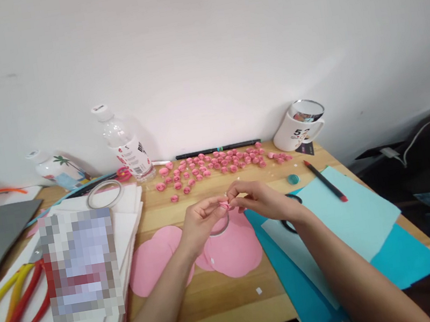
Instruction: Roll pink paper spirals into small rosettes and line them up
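Over the middle of the table, a small rolled pink paper rose (225, 205) is pinched in the fingertips of my left hand (200, 220). My right hand (260, 201) meets it from the other side, thumb and forefinger closed at its edge. A tiny whitish bit shows by the fingertips, too small to name. Beneath the hands lie pink paper circles (236, 255), with a ring-shaped roll of tape (221, 229) partly hidden on top. More pink circles (149, 264) are at the left. Several finished rolled paper roses (223, 162) spread along the back of the table.
Blue paper sheets (349, 210), black-handled scissors (289, 225) and a red-tipped pencil (326, 181) lie right. A mug (294, 129) and water bottle (127, 147) stand at the back. Left are white papers (126, 218), red-yellow scissors (25, 305) and another tape roll (105, 194).
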A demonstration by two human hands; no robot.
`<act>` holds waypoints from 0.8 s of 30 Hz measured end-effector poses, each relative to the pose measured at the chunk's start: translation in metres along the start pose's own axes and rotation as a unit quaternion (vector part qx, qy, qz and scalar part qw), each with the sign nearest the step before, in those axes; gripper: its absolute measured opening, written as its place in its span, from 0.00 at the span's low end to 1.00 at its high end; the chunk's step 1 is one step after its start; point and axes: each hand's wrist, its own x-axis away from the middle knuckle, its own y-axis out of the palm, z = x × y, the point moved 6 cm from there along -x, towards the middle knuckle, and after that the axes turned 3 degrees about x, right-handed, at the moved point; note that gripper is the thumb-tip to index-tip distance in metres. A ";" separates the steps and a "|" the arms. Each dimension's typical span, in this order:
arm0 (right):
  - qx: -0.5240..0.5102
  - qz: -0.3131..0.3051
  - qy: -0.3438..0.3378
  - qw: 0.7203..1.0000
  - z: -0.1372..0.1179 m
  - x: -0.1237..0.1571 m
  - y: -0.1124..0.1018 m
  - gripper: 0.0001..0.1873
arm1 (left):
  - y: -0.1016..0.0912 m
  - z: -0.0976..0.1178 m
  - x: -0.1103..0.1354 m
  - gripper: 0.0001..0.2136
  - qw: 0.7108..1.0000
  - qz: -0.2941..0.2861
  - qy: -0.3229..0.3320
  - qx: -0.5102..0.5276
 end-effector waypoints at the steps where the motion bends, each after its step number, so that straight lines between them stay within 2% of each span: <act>1: -0.004 -0.010 -0.001 1.000 0.000 0.000 0.001 0.11 | 0.000 -0.001 0.000 0.15 1.000 -0.006 -0.009 0.005; 5: -0.005 -0.032 -0.016 0.999 0.003 0.002 0.001 0.11 | 0.000 -0.004 -0.002 0.15 0.999 -0.028 -0.029 0.014; 8: 0.037 -0.027 -0.033 0.998 0.003 0.003 0.002 0.11 | 0.000 -0.006 -0.002 0.15 0.999 -0.028 -0.039 0.003; 13: 0.147 0.033 -0.080 0.985 -0.007 0.007 0.003 0.07 | -0.002 -0.006 -0.003 0.14 0.999 -0.010 -0.029 -0.033; 16: 0.171 0.075 -0.091 0.978 -0.010 0.009 0.005 0.05 | -0.001 -0.002 -0.002 0.13 0.996 0.008 -0.017 -0.085; 20: 0.107 0.131 -0.083 0.982 -0.003 0.008 0.002 0.08 | 0.001 0.009 0.001 0.09 0.987 0.036 0.024 -0.152; 24: -0.015 0.182 0.002 0.983 0.016 0.005 -0.006 0.13 | 0.003 0.019 0.005 0.07 0.979 0.064 0.069 -0.180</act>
